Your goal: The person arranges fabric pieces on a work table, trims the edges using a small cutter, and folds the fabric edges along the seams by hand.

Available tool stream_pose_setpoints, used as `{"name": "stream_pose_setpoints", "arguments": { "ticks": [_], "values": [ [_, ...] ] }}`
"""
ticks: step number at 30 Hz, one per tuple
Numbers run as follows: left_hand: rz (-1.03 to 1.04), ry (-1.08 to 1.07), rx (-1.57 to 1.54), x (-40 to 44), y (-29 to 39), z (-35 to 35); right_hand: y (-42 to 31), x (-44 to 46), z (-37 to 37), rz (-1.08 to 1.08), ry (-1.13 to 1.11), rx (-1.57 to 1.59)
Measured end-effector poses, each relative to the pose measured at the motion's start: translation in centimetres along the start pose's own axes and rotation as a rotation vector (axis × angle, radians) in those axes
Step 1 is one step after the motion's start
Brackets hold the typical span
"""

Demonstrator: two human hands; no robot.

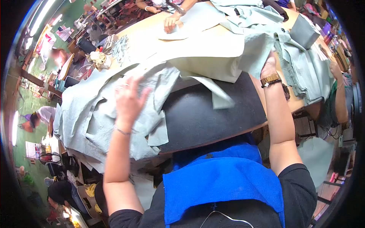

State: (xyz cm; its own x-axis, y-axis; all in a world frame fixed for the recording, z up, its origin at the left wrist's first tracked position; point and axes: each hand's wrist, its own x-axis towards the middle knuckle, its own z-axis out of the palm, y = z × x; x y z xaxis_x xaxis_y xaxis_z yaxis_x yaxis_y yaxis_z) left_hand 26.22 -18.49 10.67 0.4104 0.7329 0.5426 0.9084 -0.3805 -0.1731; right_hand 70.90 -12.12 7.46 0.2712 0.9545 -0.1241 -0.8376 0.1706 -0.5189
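Note:
My left hand (pixel 129 97) is spread open over a crumpled heap of pale grey-green fabric (pixel 95 114), slightly blurred. My right hand (pixel 269 66), a gold watch on its wrist, is closed on the edge of a pale fabric piece (pixel 257 49); the fingertips are partly hidden. From there a large pale panel (pixel 213 66) stretches leftward across the table, its near edge lifted. A loose strip of fabric (pixel 218 93) hangs over the black board (pixel 205 114) in front of me.
Across the table, another person's hand (pixel 173 22) rests on a pale panel. Stacked fabric pieces (pixel 294 72) lie at the right, near another person's arm (pixel 339 91). A bundle of fabric scraps (pixel 119 49) sits at the far left of the table.

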Motion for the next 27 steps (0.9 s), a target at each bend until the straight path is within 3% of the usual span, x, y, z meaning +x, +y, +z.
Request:
{"name": "stream_pose_setpoints", "arguments": {
  "ticks": [1, 3, 4, 7, 8, 9, 11, 15, 18, 21, 22, 25, 26, 27],
  "values": [
    [-0.019, -0.069, -0.092, -0.9, 1.8, 1.3, -0.2, 1.6, -2.6, 0.034, -0.043, 0.004],
    [-0.010, -0.017, -0.144, -1.9, 5.6, 3.5, 0.6, -1.1, -1.2, -0.110, 0.292, -0.114],
    [-0.033, -0.025, -0.165, -2.3, 6.7, 4.8, 0.9, -1.6, -2.3, -0.236, 0.291, -0.182],
    [-0.114, 0.022, -0.193, -1.6, 8.6, 6.9, 3.3, -3.6, -2.5, -0.973, 0.154, -0.782],
    [-0.142, 0.048, -0.194, -0.9, 8.8, 7.4, 4.2, -4.0, -2.7, -0.986, -0.035, -0.875],
    [-0.165, 0.050, -0.184, -0.4, 8.7, 7.9, 4.8, -3.7, -3.4, -1.158, -0.145, -1.384],
    [-0.196, 0.054, -0.159, 0.8, 8.1, 8.7, 6.6, -5.9, 0.1, -1.042, -0.429, -1.760],
    [-0.176, -0.026, -0.191, 1.5, 6.6, 9.8, 10.4, -5.5, 3.3, -0.785, -0.656, -2.054],
    [-0.117, 0.097, -0.207, 1.7, 5.6, 8.7, 12.7, -2.8, 2.9, -0.760, -0.670, -2.037],
    [-0.054, 0.108, -0.272, 2.3, 3.8, 6.6, 13.4, -0.8, 2.6, -0.654, -0.899, -2.023],
    [-0.064, 0.065, -0.264, 2.5, 3.0, 5.8, 13.5, -0.6, 2.6, -0.754, -0.938, -1.911],
    [0.068, -0.038, -0.159, 2.9, -0.2, 3.0, 11.5, -0.7, 3.5, -0.531, -1.048, -1.962],
    [0.125, -0.066, -0.192, 2.8, -1.3, 2.7, 11.1, -1.0, 3.5, -0.662, -1.083, -1.935],
    [0.162, -0.055, -0.184, 3.0, -1.8, 2.3, 10.5, -1.5, 4.1, -0.632, -1.122, -1.928]
  ]
}}
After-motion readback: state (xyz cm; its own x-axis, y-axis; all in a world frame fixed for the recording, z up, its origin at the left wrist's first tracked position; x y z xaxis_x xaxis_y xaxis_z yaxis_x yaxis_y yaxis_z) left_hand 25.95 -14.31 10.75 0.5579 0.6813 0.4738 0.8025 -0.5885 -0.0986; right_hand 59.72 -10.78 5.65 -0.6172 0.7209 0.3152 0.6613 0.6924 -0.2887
